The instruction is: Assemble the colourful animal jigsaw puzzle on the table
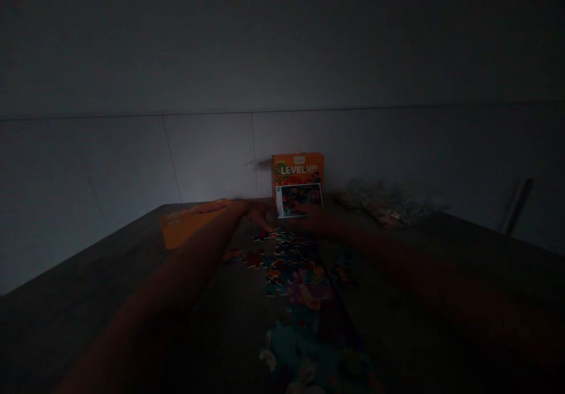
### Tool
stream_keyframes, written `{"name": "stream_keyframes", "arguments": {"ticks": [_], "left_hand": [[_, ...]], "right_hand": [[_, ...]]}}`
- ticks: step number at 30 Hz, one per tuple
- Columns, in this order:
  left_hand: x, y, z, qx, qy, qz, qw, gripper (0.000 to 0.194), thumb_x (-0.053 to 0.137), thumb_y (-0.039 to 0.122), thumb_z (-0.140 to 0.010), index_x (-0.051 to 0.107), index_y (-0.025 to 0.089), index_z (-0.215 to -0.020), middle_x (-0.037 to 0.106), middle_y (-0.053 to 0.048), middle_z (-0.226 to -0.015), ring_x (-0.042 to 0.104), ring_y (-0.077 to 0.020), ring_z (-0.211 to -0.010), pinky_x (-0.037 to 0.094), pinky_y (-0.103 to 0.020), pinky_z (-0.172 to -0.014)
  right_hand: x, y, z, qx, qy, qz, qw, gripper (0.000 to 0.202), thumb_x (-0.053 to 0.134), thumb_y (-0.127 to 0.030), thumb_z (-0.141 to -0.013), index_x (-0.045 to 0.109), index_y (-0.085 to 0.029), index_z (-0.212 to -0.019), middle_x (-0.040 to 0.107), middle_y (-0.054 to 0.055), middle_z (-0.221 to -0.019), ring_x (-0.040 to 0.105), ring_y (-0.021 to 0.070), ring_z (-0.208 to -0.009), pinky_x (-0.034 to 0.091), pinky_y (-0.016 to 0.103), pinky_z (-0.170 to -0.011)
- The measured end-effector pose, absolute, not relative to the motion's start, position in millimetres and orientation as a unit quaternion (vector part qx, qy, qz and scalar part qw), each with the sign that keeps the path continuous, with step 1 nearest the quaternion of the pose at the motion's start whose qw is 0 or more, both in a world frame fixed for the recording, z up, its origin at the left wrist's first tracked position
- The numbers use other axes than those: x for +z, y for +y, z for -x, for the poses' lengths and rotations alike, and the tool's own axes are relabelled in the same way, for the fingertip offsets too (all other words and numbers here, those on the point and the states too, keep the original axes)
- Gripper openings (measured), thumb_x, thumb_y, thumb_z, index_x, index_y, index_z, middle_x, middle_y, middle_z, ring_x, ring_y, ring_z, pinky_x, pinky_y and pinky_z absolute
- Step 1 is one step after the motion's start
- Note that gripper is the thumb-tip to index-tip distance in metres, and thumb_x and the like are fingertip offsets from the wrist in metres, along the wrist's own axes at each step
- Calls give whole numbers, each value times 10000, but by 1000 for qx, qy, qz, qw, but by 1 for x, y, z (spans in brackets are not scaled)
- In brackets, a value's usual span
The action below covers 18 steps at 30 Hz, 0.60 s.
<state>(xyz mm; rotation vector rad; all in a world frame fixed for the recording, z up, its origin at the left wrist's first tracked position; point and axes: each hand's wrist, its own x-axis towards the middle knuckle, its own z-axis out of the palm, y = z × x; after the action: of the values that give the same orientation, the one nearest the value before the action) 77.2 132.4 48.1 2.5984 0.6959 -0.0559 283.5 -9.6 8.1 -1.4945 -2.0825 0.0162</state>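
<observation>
In dim light, a partly joined jigsaw puzzle [304, 288] runs up the middle of the table, with loose pieces [255, 259] on its left and darker ones [346, 267] on its right. My left hand [260, 213] reaches over the pieces at the puzzle's far end, its fingers partly spread. Close by on the right, my right hand [306, 216] is in front of the picture card [300, 199]. Its fingers are dark and blurred, and whether they hold anything cannot be made out.
An orange box [298, 167] stands against the white wall [212, 153] behind the card. An orange sheet [180, 226] lies at the left, with something flat on it. Crumpled clear plastic bags [388, 203] are at the back right of the grey table [88, 270].
</observation>
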Motion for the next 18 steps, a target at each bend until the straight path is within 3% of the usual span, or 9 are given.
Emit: {"name": "stream_keyframes", "arguments": {"ticks": [4,8,14,18], "left_hand": [[19,133,-80,4,239,-933,268,517,900,418,-455,697,169,-859,699,2,-800,614,-188,-758,447,-249,-676],[1,134,-67,59,240,-911,330,466,838,493,-572,666,141,-824,684,-17,-777,613,-190,-763,453,-270,-691],[-7,138,-39,143,270,-880,363,384,615,508,-874,634,128,-927,656,-44,-853,603,-161,-747,483,-316,-720],[-4,139,-32,157,281,-875,361,420,612,522,-847,673,124,-968,682,-59,-873,610,-218,-839,468,-323,-744]], "right_hand": [[-13,-1,-261,12,-789,548,277,375,682,-487,-808,735,-161,-983,733,91,-989,655,263,-921,481,340,-828],[-26,-6,-262,39,-793,539,280,335,695,-432,-796,734,-163,-991,732,65,-959,653,224,-867,476,301,-776],[-26,-14,-268,50,-766,557,317,319,684,-309,-797,711,-149,-1071,714,89,-988,639,229,-880,465,316,-776],[-26,-15,-265,52,-729,581,358,268,636,-220,-815,697,-148,-1067,714,83,-952,642,214,-849,472,309,-759]]}}
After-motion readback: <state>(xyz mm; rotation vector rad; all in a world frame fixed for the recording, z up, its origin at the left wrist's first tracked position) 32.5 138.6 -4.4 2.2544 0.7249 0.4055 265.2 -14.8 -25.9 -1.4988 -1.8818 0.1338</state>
